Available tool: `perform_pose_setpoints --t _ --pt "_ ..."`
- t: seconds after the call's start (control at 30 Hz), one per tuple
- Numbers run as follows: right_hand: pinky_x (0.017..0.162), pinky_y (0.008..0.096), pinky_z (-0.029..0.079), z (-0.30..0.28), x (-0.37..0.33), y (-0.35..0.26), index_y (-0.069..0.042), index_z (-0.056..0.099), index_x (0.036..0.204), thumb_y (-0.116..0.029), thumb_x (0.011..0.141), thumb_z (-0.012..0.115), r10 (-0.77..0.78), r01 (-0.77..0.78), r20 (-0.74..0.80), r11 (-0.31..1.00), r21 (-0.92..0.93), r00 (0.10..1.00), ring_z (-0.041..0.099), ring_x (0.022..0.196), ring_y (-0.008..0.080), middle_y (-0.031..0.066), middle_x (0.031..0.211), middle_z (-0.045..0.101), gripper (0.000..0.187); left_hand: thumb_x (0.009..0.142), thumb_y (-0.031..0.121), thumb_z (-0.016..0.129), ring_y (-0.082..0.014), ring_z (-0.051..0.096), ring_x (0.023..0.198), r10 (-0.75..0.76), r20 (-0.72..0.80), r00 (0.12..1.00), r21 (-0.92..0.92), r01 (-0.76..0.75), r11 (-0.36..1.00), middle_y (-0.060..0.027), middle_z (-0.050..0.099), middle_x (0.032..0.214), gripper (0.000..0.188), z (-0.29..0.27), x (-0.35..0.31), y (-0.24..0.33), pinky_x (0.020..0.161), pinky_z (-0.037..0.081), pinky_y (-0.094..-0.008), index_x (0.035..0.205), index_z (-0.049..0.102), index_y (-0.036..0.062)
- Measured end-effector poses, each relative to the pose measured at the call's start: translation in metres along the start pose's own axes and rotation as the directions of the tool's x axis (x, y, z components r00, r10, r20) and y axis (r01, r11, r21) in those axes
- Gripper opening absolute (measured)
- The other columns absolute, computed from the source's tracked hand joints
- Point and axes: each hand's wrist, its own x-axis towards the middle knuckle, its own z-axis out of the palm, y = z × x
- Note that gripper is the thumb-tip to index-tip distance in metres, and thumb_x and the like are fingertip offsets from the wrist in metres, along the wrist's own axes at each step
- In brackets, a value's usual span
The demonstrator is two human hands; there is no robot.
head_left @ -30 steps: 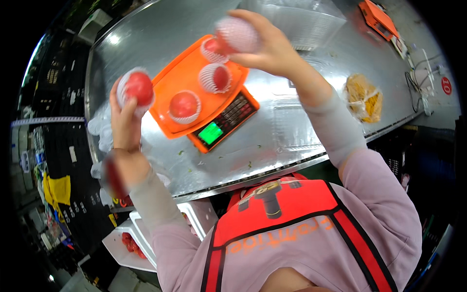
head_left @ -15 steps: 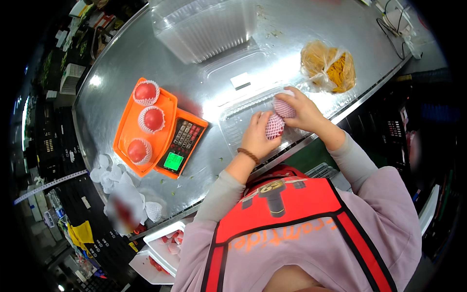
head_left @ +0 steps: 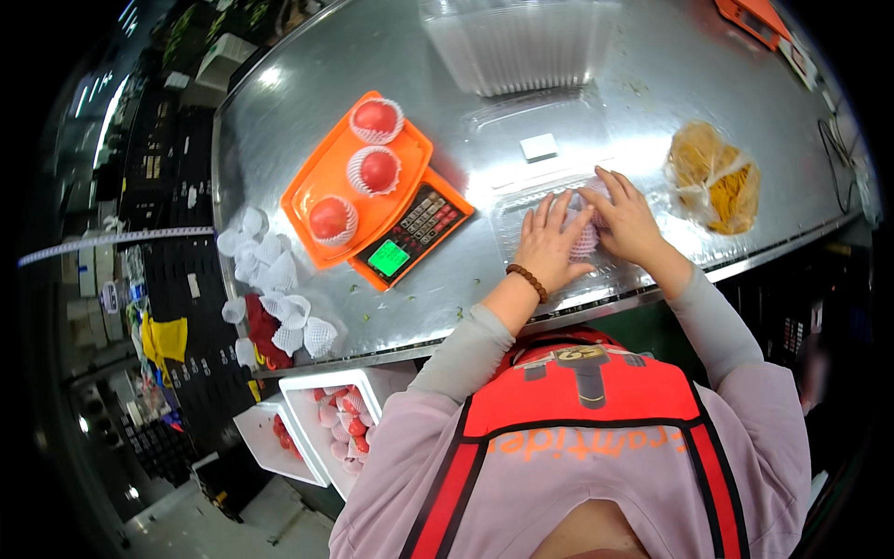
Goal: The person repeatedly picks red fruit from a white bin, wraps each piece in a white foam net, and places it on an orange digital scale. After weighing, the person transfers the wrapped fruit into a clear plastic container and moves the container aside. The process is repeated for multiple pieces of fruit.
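Note:
Both my hands rest over fruits in pink foam nets in a clear plastic tray on the metal table. My left hand, with a brown beaded bracelet at its wrist, spreads its fingers against the nearer netted fruit. Fingers apart, my right hand lies over the farther netted fruit, which it mostly covers. To the left, an orange scale carries three red, tomato-like fruits in white foam nets on its pan. Its display glows green.
Nested clear containers stand at the back. A bag of yellow rubber bands lies right. Loose white foam nets and a dark red cloth sit at the left edge. White foam boxes with red fruit stand below. Another orange scale is far right.
The view has shifted, so the table contents appear farther right. My fingers have loosened from around the two netted fruits and now spread flat over them.

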Motion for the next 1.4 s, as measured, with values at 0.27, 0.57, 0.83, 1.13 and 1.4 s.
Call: perform_pose_setpoints --t 0.27,0.57,0.83,1.13,1.4 --pt "0.092 0.0375 0.044 -0.058 0.088 -0.042 -0.003 0.054 0.121 -0.006 0.074 0.062 -0.084 0.129 -0.119 0.885 0.448 0.989 0.055 0.108 0.0332 0.018 0.117 0.057 0.048 0.071 0.026 0.075 -0.0395 0.034 0.128 -0.276 -0.757 0.592 -0.014 0.408 0.913 -0.0259 0.039 0.136 0.069 -0.145 -0.054 -0.092 0.107 0.026 -0.0477 0.128 0.046 -0.0016" --pt "0.079 0.0305 0.051 0.023 0.151 -0.196 0.002 0.055 0.118 -0.016 0.083 0.064 -0.199 -0.065 0.148 0.372 0.926 0.969 0.063 0.089 0.0189 0.0133 0.104 0.064 0.041 0.07 0.023 0.078 -0.0294 0.056 0.107 -0.706 -0.383 0.595 -0.644 0.376 0.666 -0.0199 0.045 0.128 0.076 -0.179 -0.119 -0.186 0.086 0.049 -0.0384 0.129 0.038 -0.0024" --pt "0.079 0.0273 0.048 0.025 0.148 -0.221 -0.001 0.061 0.114 -0.025 0.089 0.062 0.027 -0.177 0.175 0.167 0.97 0.984 0.059 0.095 0.0158 0.0076 0.102 0.063 0.035 0.072 0.015 0.076 -0.0252 0.032 0.131 -0.636 -0.327 0.699 -0.938 -0.159 0.308 -0.0169 0.02 0.146 0.09 -0.152 -0.115 -0.088 0.104 0.037 -0.0379 0.142 0.021 -0.0001" --pt "0.056 0.0322 0.049 0.002 0.138 -0.202 -0.005 0.063 0.081 -0.013 0.077 0.068 -0.268 0.41 -0.36 0.814 0.412 0.894 0.059 0.062 0.0242 0.0057 0.071 0.057 0.011 0.071 0.007 0.075 -0.0172 0.052 0.11 -0.528 0.127 0.839 -0.99 0.141 -0.013 -0.0082 0.05 0.12 0.071 -0.131 -0.115 -0.091 0.093 0.045 -0.0317 0.131 0.037 0.0017" --pt "0.058 0.0335 0.05 -0.012 0.114 -0.173 -0.003 0.061 0.086 -0.008 0.077 0.065 -0.169 0.296 -0.264 0.761 0.578 0.95 0.059 0.067 0.0264 0.0097 0.075 0.058 0.011 0.07 0.004 0.075 -0.0185 0.053 0.108 -0.569 0.013 0.822 -0.995 -0.045 -0.087 -0.0079 0.052 0.117 0.066 -0.122 -0.104 -0.076 0.091 0.048 -0.0346 0.124 0.038 0.0085"
